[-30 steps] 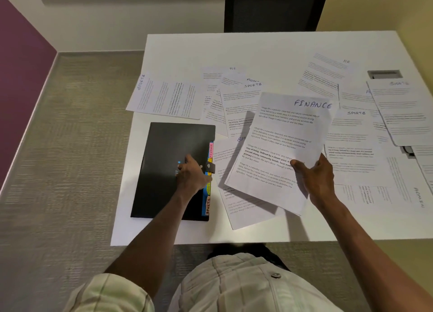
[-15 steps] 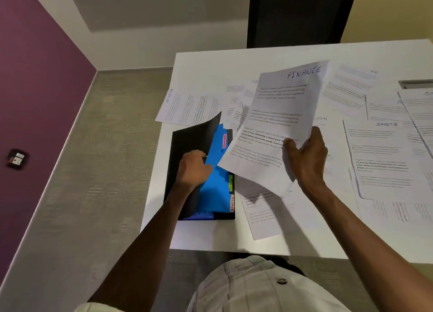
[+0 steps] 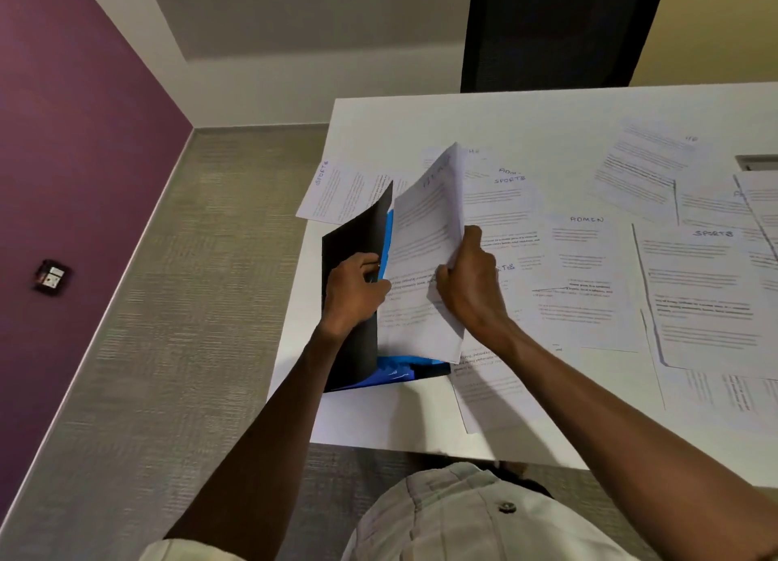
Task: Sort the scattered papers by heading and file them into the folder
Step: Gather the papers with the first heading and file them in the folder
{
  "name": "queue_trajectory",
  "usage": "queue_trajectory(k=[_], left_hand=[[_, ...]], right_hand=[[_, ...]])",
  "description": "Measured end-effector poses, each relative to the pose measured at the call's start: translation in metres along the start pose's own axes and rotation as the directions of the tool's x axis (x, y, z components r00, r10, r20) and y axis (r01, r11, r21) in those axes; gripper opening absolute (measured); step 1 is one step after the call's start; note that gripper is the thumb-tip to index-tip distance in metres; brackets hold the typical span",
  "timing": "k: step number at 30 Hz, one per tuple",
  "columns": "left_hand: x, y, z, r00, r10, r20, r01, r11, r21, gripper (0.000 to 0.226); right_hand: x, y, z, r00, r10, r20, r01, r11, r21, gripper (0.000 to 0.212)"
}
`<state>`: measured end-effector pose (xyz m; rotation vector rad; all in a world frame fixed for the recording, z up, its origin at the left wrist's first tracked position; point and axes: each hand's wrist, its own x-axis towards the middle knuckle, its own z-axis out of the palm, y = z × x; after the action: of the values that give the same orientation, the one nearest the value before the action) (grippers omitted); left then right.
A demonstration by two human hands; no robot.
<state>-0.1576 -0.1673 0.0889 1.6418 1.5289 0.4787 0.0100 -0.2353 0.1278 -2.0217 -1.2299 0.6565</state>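
While the left hand (image 3: 353,291) grips the black card folder's cover (image 3: 351,240) open, the right hand's (image 3: 471,291) fingers (image 3: 446,276) pinch the white printed sheet (image 3: 421,265), which could buckle against the blue divider (image 3: 388,232).

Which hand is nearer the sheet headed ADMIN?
Right. The right hand, gripping a white printed sheet, is just left of the ADMIN sheet; the left hand holds the black folder cover farther left.

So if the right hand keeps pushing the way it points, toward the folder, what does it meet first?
Probably the blue divider inside the open folder: the right hand grips the sheet just beside it. The left hand holds the cover open. Depth is unclear.
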Motion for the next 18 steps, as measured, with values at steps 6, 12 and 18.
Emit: queue_trajectory(k=[6, 12, 18], left_hand=[[-0.002, 0.003, -0.014, 1.0, -0.019, -0.008, 0.018, 0.991, -0.132, 0.053], [-0.009, 0.006, -0.024, 0.999, -0.032, 0.01, 0.033, 0.976, -0.215, 0.055], [-0.013, 0.012, -0.034, 0.999, -0.047, -0.023, 0.039, 0.961, -0.274, 0.06]], right_hand=[[0.008, -0.014, 0.0, 0.995, -0.053, 0.085, 0.057, 0.997, -0.047, 0.04], [0.019, -0.031, 0.009, 0.989, -0.046, 0.142, 0.062, 0.992, -0.114, 0.047], [0.025, -0.048, 0.045, 0.963, 0.056, 0.264, -0.015, 0.988, -0.153, 0.048]])
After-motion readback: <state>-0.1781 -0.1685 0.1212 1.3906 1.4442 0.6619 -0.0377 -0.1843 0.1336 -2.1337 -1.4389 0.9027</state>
